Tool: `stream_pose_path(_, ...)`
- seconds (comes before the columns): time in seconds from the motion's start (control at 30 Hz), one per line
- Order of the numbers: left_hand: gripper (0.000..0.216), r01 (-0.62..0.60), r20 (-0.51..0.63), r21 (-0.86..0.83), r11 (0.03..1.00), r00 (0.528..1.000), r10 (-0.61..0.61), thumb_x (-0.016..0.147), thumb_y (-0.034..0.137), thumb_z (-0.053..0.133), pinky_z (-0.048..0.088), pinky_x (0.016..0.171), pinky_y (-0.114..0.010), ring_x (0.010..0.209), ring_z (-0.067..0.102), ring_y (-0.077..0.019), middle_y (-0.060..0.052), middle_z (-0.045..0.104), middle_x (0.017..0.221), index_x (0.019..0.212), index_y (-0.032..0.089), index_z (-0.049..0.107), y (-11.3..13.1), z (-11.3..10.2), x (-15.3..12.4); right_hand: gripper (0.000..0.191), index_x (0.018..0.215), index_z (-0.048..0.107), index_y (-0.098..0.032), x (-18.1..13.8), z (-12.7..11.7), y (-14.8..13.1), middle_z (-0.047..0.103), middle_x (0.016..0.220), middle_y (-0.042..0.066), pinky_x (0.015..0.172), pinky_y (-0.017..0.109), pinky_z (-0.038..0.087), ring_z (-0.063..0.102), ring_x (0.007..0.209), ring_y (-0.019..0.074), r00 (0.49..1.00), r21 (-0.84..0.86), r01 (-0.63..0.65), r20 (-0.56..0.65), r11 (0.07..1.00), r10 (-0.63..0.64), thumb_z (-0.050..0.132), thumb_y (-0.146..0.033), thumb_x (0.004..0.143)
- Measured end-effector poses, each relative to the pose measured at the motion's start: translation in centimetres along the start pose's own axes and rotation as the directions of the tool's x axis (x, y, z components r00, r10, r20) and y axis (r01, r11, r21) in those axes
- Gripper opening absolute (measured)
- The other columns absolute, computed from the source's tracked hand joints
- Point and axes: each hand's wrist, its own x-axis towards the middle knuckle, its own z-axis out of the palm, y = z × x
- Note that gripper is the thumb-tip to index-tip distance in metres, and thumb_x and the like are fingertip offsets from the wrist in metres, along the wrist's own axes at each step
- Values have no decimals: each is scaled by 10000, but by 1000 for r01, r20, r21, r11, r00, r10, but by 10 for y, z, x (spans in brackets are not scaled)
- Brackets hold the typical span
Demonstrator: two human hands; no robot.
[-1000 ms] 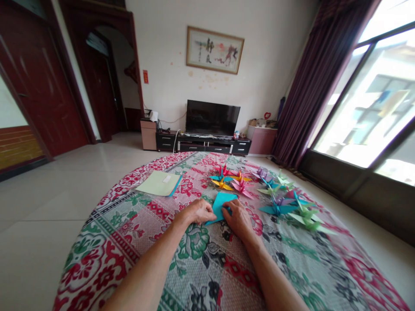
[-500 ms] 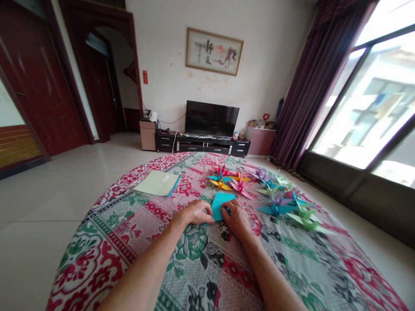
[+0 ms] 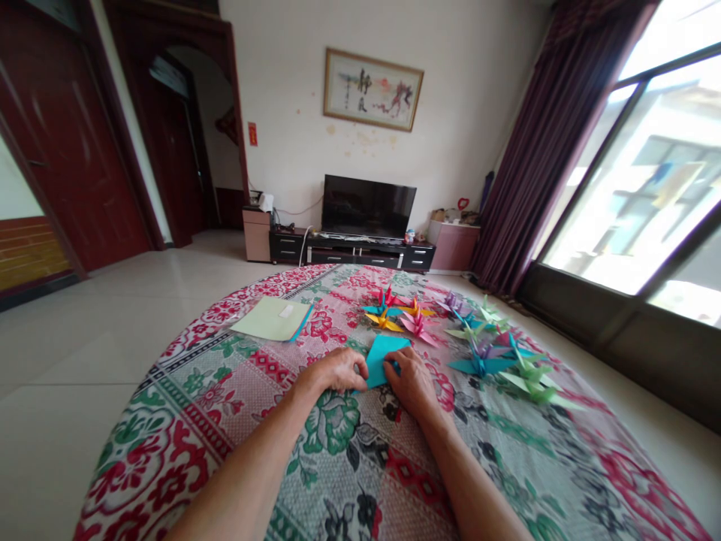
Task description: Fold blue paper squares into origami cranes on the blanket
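A sheet of blue paper [image 3: 384,353] is held flat at mid-table between two bare hands, forearms reaching in from the near edge. The left hand [image 3: 341,368] is curled, thumb and forefinger drawn close at the sheet's near-left corner; whether paper is pinched there cannot be told. The right hand [image 3: 411,372] is bent over the right side, fingertips on the sheet; its grip, too, cannot be made out. By the look of it, both sides are covered so that the light sheet is steadied against the flowered cloth [image 3: 332,428] of the round table [image 3: 191,409].

Along the right edge, blue, purple and pale green folded cranes [image 3: 483,359] are grouped, wings spread, probably to leave the middle free for the hands. Toward the left edge, a pale green sheet [image 3: 264,319] is laid over blue, likely stacked within reach, a white slip [image 3: 286,310] on top. Nearer the far edge, a smaller cluster of red, yellow, pink and blue birds [image 3: 384,321] is set. Beyond stands a television [image 3: 369,207].
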Motion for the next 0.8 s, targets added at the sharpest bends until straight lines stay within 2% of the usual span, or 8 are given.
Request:
stream_pose_path(0.27, 345, -41, 23, -26, 999, 999, 41, 577, 266, 588, 368, 416, -173, 438, 495, -91, 40, 548, 572, 908, 177, 633, -3, 0, 1, 186, 880, 648, -206, 0, -1, -2, 565, 878, 45, 738, 233, 387, 541, 812, 148, 1000, -16, -9, 4, 1000, 9, 489, -276, 814)
stream_pose_path(0.5, 427, -105, 37, -45, 993, 994, 106, 574, 224, 555, 344, 417, -176, 441, 472, -96, 50, 523, 539, 996, 178, 597, -6, -2, -2, 191, 878, 645, -212, 0, 1, 0, 569, 881, 43, 734, 237, 384, 544, 818, 155, 1000, -15, -4, -2, 1000, 4, 481, -288, 816)
stream_pose_path(0.67, 402, -137, 43, -53, 989, 989, 139, 574, 217, 544, 322, 415, -172, 440, 446, -86, 53, 495, 523, 965, 185, 631, -6, -3, -4, 189, 886, 644, -216, 0, 1, 0, 569, 873, 42, 734, 234, 381, 543, 823, 155, 1000, -26, -6, 0, 1000, 6, 480, -281, 816)
stream_pose_path(0.8, 409, -116, 55, -59, 992, 991, 119, 565, 208, 537, 324, 422, -174, 448, 447, -86, 44, 507, 531, 955, 181, 657, -5, -3, -4, 192, 891, 646, -218, 0, 1, -1, 570, 879, 45, 721, 232, 381, 544, 822, 156, 1000, -36, -4, -4, 999, 4, 477, -276, 818)
